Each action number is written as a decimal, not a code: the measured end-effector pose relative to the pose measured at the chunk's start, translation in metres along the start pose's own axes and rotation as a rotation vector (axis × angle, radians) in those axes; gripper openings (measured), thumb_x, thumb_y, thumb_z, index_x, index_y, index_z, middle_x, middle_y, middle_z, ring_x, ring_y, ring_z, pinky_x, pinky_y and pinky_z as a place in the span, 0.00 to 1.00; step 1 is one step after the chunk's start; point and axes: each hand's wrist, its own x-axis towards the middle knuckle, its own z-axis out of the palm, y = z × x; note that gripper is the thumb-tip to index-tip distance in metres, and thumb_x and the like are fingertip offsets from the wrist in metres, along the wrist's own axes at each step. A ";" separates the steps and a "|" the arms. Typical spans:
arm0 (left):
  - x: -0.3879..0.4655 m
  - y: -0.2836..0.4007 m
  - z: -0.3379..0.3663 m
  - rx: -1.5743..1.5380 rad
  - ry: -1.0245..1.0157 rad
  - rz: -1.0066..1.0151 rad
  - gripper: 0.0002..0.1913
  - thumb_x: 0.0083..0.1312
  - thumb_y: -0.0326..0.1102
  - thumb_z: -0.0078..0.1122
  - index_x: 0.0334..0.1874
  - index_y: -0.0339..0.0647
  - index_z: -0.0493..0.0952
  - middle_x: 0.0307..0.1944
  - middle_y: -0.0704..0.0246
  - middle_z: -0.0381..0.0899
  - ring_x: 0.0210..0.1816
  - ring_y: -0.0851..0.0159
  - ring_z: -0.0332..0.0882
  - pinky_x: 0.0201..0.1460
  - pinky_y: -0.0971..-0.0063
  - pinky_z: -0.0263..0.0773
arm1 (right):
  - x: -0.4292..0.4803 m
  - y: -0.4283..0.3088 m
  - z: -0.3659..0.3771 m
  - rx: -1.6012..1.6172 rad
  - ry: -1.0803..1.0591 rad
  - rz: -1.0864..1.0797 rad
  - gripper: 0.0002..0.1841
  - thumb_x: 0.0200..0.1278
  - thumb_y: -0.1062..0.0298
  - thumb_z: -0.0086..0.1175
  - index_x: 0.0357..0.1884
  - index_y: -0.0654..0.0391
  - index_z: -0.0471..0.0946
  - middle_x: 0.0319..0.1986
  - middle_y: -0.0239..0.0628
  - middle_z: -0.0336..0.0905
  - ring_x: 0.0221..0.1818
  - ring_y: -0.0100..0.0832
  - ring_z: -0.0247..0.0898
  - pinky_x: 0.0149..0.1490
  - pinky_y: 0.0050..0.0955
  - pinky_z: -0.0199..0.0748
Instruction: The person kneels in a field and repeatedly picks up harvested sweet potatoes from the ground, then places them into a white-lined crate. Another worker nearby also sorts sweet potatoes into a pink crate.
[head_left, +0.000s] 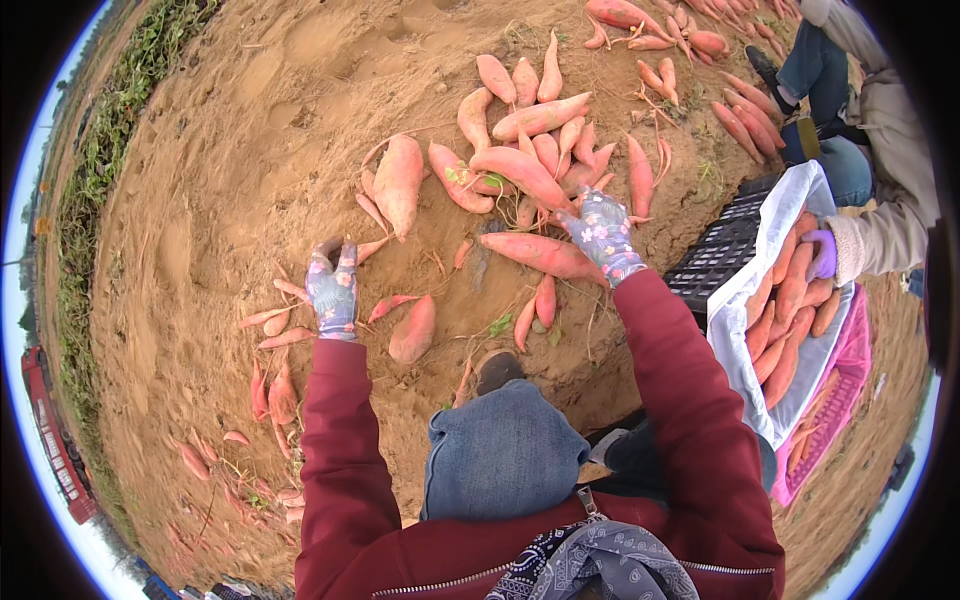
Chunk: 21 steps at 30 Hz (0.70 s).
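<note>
My left hand (332, 289), in a floral glove, is low over the soil with its fingers apart. Its fingertips are close to a small sweet potato (371, 249); touch is unclear. In a matching glove, my right hand (606, 234) has its fingers around the tapered end of a long sweet potato (517, 171) on the pile. Below that hand lies another thick sweet potato (540, 253). A large, broad sweet potato (399, 184) rests between my hands, farther out. Nearer my knee is a rounded sweet potato (413, 330).
At right, a black plastic crate (724, 232) with a white liner (731, 315) holds sweet potatoes. Another person's purple-gloved hand (821, 251) reaches into it. Beside it stands a pink crate (832, 435). Small roots (282, 394) lie left; green vines (94, 172) border the field.
</note>
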 end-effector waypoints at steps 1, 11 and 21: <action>0.005 0.014 0.024 -0.042 -0.065 0.081 0.20 0.64 0.39 0.62 0.51 0.28 0.77 0.41 0.59 0.83 0.41 0.66 0.79 0.47 0.74 0.73 | 0.009 -0.009 0.005 0.006 -0.046 0.039 0.28 0.56 0.52 0.61 0.53 0.61 0.74 0.39 0.51 0.80 0.44 0.50 0.78 0.50 0.46 0.73; 0.039 0.009 0.196 -0.153 -0.131 -0.057 0.21 0.61 0.33 0.62 0.53 0.28 0.75 0.39 0.57 0.82 0.38 0.61 0.80 0.43 0.69 0.74 | 0.033 -0.014 -0.081 1.483 -0.348 0.468 0.54 0.54 0.55 0.68 0.74 0.64 0.44 0.39 0.46 0.80 0.37 0.35 0.79 0.47 0.31 0.76; 0.073 -0.076 0.223 -0.376 -0.327 -0.535 0.16 0.62 0.39 0.64 0.50 0.41 0.79 0.46 0.58 0.78 0.42 0.52 0.79 0.41 0.54 0.77 | -0.201 0.151 -0.342 0.804 0.209 0.359 0.40 0.49 0.55 0.70 0.59 0.73 0.68 0.47 0.42 0.75 0.49 0.29 0.72 0.54 0.28 0.71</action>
